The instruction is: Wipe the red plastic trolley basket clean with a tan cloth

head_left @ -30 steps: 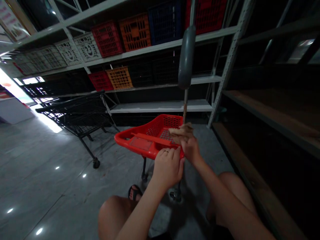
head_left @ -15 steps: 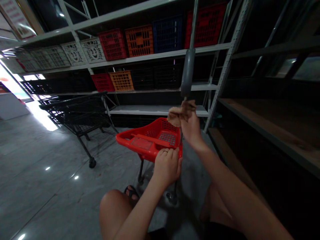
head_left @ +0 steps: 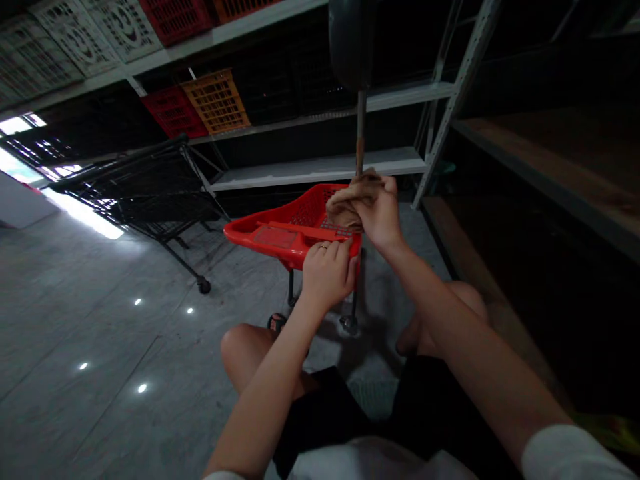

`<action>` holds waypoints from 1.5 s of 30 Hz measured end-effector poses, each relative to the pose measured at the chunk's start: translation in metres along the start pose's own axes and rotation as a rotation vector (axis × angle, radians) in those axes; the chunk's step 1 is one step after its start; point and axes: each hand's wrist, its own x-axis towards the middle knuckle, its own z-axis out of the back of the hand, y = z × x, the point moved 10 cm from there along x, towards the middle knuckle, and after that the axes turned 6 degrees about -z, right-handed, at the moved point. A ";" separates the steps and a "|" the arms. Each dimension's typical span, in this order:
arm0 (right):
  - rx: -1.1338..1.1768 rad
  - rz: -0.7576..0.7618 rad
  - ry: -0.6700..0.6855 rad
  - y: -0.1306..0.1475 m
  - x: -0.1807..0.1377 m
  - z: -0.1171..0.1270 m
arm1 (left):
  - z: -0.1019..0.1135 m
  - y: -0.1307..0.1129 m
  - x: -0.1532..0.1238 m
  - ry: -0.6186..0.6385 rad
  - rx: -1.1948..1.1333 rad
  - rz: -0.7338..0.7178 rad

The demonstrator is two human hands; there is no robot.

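Observation:
A small red shopping cart (head_left: 287,235) with a meshed plastic basket stands in front of me. My left hand (head_left: 327,270) is closed round the right part of its handle, a ring on one finger. Just above and to the right, my right hand (head_left: 383,213) is closed on a crumpled brown cloth (head_left: 347,203). The cloth lies against an upright metal pole (head_left: 361,123) at the cart's right side; whether it wraps fully round is hidden. Higher up, the pole carries a thick grey sleeve (head_left: 351,43).
A larger black shopping cart (head_left: 150,193) stands to the left. Behind are metal shelves (head_left: 320,168) with plastic crates, among them a yellow crate (head_left: 217,101) and a red crate (head_left: 175,112). A wooden-topped shelf (head_left: 560,173) runs along the right. Grey floor (head_left: 120,320) spreads left.
My view has tilted down. My right hand has slid the cloth down the pole, leaving bare pole below the grey sleeve. My left hand stays on the cart's handle.

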 end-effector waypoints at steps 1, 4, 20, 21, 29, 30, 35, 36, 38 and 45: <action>0.023 0.030 -0.007 0.013 0.004 0.002 | 0.001 0.000 -0.001 -0.014 0.002 -0.007; 0.119 0.088 -0.125 0.042 -0.011 0.018 | 0.004 -0.002 -0.003 -0.055 0.002 -0.021; 0.032 -0.230 -0.047 -0.062 -0.060 -0.004 | 0.019 0.000 -0.010 -0.126 0.013 -0.051; 0.057 -0.258 -0.067 -0.060 -0.068 -0.004 | 0.020 0.001 -0.011 -0.128 0.013 -0.041; 0.233 -0.412 -0.268 -0.044 -0.210 0.014 | 0.029 -0.004 -0.019 -0.065 0.002 -0.050; 0.229 -0.406 -0.273 -0.043 -0.210 0.016 | 0.030 -0.005 -0.020 -0.067 -0.002 -0.050; 0.248 -0.329 -0.247 -0.011 -0.157 0.028 | 0.036 -0.013 -0.024 -0.102 -0.018 -0.041; 0.253 -0.313 -0.201 -0.002 -0.145 0.027 | 0.037 -0.015 -0.025 -0.110 -0.017 -0.043; 0.268 -0.283 -0.123 0.005 -0.130 0.024 | 0.040 -0.019 -0.027 -0.121 -0.023 -0.045; 0.278 -0.490 -0.150 -0.120 -0.191 -0.002 | 0.042 -0.021 -0.030 -0.133 -0.039 -0.049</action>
